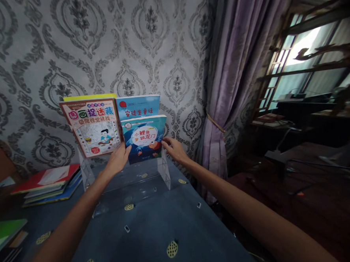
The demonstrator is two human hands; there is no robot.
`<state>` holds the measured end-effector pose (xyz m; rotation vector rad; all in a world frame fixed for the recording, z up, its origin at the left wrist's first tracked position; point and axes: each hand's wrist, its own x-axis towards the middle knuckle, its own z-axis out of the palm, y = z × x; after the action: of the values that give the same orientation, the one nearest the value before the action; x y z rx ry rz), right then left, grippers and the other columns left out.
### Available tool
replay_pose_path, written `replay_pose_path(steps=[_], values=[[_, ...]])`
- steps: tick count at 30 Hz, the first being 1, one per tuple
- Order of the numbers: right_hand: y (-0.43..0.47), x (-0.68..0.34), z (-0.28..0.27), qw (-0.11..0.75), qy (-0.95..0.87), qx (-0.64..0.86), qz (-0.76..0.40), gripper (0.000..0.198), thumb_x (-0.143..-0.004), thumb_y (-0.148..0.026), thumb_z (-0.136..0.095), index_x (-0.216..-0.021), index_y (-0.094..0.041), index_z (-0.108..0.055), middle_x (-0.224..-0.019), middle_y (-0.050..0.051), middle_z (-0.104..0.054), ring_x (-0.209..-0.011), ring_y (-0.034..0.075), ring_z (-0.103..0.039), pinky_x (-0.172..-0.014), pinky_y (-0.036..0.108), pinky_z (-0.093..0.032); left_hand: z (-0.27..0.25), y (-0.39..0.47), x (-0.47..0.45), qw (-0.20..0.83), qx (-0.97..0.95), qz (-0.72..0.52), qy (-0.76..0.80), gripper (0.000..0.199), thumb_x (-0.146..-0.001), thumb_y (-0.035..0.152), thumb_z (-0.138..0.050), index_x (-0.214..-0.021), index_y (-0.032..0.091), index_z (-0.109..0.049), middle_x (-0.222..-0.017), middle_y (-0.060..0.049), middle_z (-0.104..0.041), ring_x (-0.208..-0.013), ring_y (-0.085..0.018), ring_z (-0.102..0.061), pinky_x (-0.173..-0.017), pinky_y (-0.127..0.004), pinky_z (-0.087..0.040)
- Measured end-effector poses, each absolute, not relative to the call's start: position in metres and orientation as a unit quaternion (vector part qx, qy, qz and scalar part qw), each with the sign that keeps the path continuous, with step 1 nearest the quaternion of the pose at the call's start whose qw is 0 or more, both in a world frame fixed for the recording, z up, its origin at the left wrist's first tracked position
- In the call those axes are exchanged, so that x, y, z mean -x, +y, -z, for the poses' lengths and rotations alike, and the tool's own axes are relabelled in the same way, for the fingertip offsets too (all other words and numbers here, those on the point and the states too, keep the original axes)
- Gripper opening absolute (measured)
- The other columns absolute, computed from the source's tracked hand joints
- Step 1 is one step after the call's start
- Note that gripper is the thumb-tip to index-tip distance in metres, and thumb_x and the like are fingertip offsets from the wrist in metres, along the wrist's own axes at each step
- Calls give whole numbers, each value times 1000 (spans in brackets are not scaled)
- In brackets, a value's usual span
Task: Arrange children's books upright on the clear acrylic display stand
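Between my two hands is a dark blue picture book [143,143] with a fish on its cover, held upright by its side edges. My left hand [119,156] grips its left edge, and the fingers of my right hand [173,149] pinch its right edge. Behind it stands a light blue book [139,104], partly covered. To the left, a brown-bordered picture book [96,128] leans in front of a yellow one [90,97]. These stand on a clear plastic book rack [164,173]; whether the held book rests on it I cannot tell.
A dark blue patterned cloth [149,243] covers the table. Several books [52,194] are stacked left of the rack, with a green-topped pile [7,232] nearer. Patterned wallpaper [163,40] rises behind. A purple curtain [233,64] hangs at the table's right; dark shelving [307,71] stands beyond.
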<state>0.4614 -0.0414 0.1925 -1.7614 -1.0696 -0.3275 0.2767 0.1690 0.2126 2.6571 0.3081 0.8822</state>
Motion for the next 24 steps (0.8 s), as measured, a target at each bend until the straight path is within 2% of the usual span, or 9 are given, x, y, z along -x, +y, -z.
replay_pose_path(steps=[5,11,17,21,24], values=[[-40,-463,-190,508,-443,728,128,29,-91,-38,-51,-102,-17,-68,-89,7,-71,-80,21,-64,-69,33,-55,-210,170,-276,162,-928,-322,99,44,-101,44,-31,-122,14,-56,-118,-18,-70,-114,-31,-66,-99,-46,-51],[-43,-460,-191,515,-444,724,114,31,-91,-40,-51,-104,-17,-67,-97,9,-72,-82,21,-66,-68,33,-55,-211,168,-274,167,-929,-315,104,45,-101,44,-31,-127,15,-55,-119,-16,-70,-117,-31,-64,-102,-46,-49],[-50,-445,-187,564,-405,715,78,37,-87,-43,-54,-112,-18,-64,-90,7,-69,-74,21,-64,-58,31,-53,-213,166,-272,160,-934,-299,110,43,-102,44,-31,-123,15,-54,-122,-17,-68,-119,-32,-63,-102,-47,-49],[-60,-398,-192,624,-380,680,58,29,-86,-47,-59,-96,-21,-66,-84,6,-66,-72,21,-62,-53,29,-51,-210,167,-272,167,-933,-302,108,41,-103,45,-32,-121,16,-55,-121,-17,-68,-118,-31,-63,-102,-46,-49],[-86,-338,-210,631,-446,635,7,24,-89,-46,-62,-90,-23,-70,-78,3,-66,-69,19,-62,-55,30,-51,-208,169,-273,183,-926,-319,87,40,-103,45,-33,-121,18,-55,-121,-15,-68,-119,-29,-62,-103,-44,-48]])
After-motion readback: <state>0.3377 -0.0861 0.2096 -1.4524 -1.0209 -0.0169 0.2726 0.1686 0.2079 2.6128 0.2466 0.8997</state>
